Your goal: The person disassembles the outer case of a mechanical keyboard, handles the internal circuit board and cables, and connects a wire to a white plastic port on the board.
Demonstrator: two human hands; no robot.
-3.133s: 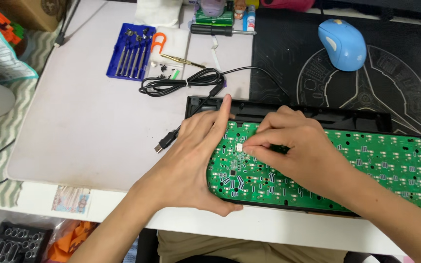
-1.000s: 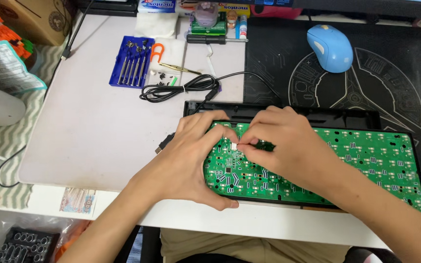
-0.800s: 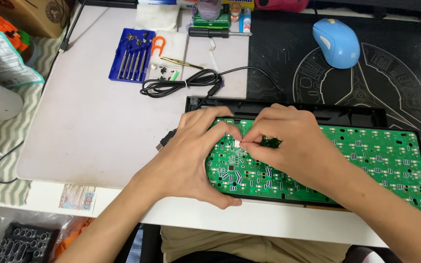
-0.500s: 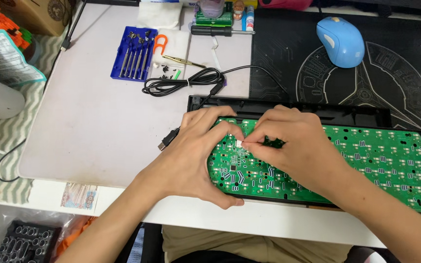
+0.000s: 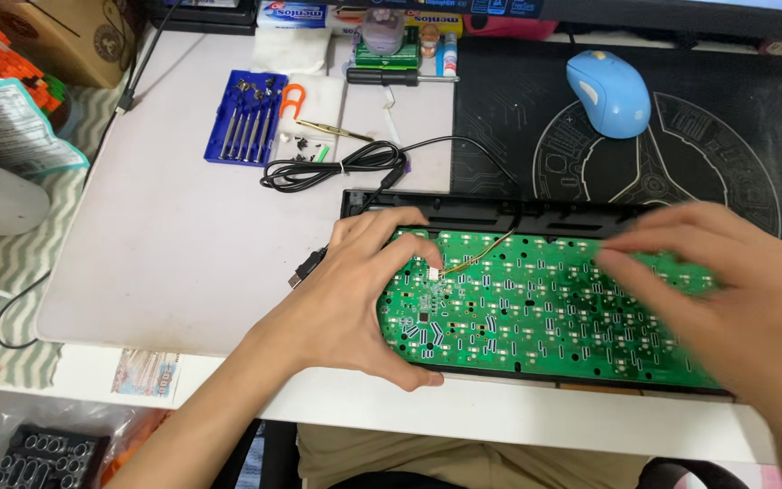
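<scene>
The left hand (image 5: pixel 346 308) lies nearest, palm down over the left end of the green circuit board (image 5: pixel 545 308), thumb along the board's front edge and fingers (image 5: pixel 391 226) curled over its back-left corner, pressing it flat rather than gripping it. The board sits inside a black keyboard case (image 5: pixel 463 206) at the front of the counter (image 5: pixel 183 263).

A moment ago the right hand (image 5: pixel 735 290) was pinching at the small white connector (image 5: pixel 433 274) right beside the left thumb and forefinger. Now it is off to the right end of the board, blurred with motion, and the connector stands uncovered with its thin yellowish wires (image 5: pixel 481 249) running up toward the case. I judge the work at the connector to be finished or paused, with the plug apparently seated on the board.

The right hand hovers low over the board with loosely spread fingers; they seem to carry nothing, though the blur leaves that uncertain.

Farther back a coiled black cable (image 5: pixel 332 167) lies on the counter, then a blue tray of small screwdrivers (image 5: pixel 246 118) with orange-handled tweezers (image 5: pixel 314 122) beside it. To the right, a blue mouse (image 5: pixel 608 91) rests on a black desk mat (image 5: pixel 681 145).
</scene>
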